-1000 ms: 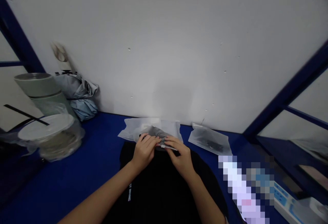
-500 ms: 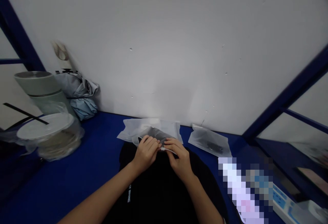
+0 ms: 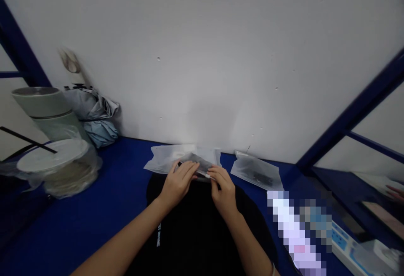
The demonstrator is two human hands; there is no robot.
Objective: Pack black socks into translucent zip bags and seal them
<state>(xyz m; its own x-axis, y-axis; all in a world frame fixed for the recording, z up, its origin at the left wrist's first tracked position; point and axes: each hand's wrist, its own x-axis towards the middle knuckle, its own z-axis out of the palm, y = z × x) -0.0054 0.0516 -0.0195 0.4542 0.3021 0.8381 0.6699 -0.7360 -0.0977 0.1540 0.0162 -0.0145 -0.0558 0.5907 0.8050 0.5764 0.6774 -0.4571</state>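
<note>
Between my hands is a frosted plastic zipper bag (image 3: 202, 165) with something dark inside. My left hand (image 3: 178, 183) has its fingers closed on the bag's left part, near the zip edge. My right hand (image 3: 223, 187) pinches the zip edge on the right, beside a small white slider (image 3: 207, 176). Behind lies another frosted bag (image 3: 162, 158), partly covered by the held one and my fingers. To the right rests a frosted bag (image 3: 257, 173) with dark contents I cannot make out.
On the left stand a lidded cup (image 3: 71, 179) in clear plastic with a black straw, a pale green tumbler (image 3: 53, 114) and a folded umbrella (image 3: 99, 118). At right lie a blurred-out phone (image 3: 293, 234) and a power strip (image 3: 344, 242). A white wall (image 3: 202, 57) rises behind the blue table.
The slider and my right fingers have shifted right along the zip edge, away from my left fingers. The held bag now tilts down to the right. My left hand stays on it.
</note>
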